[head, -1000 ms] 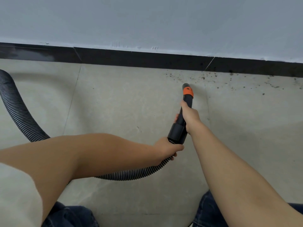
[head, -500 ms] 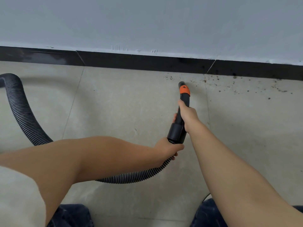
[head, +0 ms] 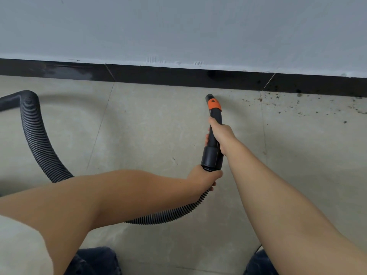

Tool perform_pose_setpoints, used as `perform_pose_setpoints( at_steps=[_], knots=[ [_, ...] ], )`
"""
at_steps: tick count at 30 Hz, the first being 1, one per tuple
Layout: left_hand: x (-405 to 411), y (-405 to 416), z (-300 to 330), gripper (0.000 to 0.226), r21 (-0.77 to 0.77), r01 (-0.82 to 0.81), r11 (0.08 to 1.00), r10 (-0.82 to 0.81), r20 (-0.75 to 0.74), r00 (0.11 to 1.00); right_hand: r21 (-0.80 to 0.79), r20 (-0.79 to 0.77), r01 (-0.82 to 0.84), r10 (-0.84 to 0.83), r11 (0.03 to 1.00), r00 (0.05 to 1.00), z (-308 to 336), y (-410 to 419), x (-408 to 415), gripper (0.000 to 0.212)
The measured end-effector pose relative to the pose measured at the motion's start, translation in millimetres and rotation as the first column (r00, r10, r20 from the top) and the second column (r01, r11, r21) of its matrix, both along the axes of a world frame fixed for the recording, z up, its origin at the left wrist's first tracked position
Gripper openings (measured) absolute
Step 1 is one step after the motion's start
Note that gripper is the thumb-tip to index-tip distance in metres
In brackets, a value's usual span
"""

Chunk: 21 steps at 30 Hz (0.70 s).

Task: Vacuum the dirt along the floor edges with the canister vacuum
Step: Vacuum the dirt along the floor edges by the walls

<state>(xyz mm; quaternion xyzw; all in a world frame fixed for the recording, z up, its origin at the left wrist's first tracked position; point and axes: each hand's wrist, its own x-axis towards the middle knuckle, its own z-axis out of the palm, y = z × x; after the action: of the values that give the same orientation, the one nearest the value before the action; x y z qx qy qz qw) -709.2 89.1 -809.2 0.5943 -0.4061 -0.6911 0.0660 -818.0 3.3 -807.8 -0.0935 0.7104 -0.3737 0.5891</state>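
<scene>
A black vacuum nozzle point(head: 214, 114) with an orange band points at the floor edge, its tip close to the black baseboard point(head: 158, 77). My right hand point(head: 220, 133) grips the nozzle's middle. My left hand point(head: 202, 176) holds the ribbed black hose point(head: 37, 135) just below the nozzle's wide cuff. The hose curves under my left arm and loops off the left edge. Dark specks of dirt point(head: 297, 108) lie scattered along the edge to the right of the nozzle tip. The canister is out of view.
Pale beige floor tiles point(head: 158, 126) with thin joints meet the baseboard under a grey-white wall point(head: 178, 26). My knees in dark jeans point(head: 95, 261) show at the bottom.
The nozzle tip has moved forward to the baseboard, and the specks near it are gone. The view has tilted up, so the wall edge sits lower in frame.
</scene>
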Motion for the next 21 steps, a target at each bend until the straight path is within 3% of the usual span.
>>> perform_pose_setpoints(
  at_steps=[13,21],
  knots=[
    [-32.4,-16.4,1.6,0.023,-0.018,0.067,0.998,-0.068,-0.042,0.997,0.024,-0.035,0.170,-0.169,0.985,0.985,4.4,-5.1,-42.0,0.030],
    [-26.4,-23.2,2.5,0.021,-0.026,0.018,0.999,-0.019,-0.023,1.000,0.044,-0.032,0.081,-0.079,0.996,0.996,2.7,-19.6,-34.0,0.033]
  ],
)
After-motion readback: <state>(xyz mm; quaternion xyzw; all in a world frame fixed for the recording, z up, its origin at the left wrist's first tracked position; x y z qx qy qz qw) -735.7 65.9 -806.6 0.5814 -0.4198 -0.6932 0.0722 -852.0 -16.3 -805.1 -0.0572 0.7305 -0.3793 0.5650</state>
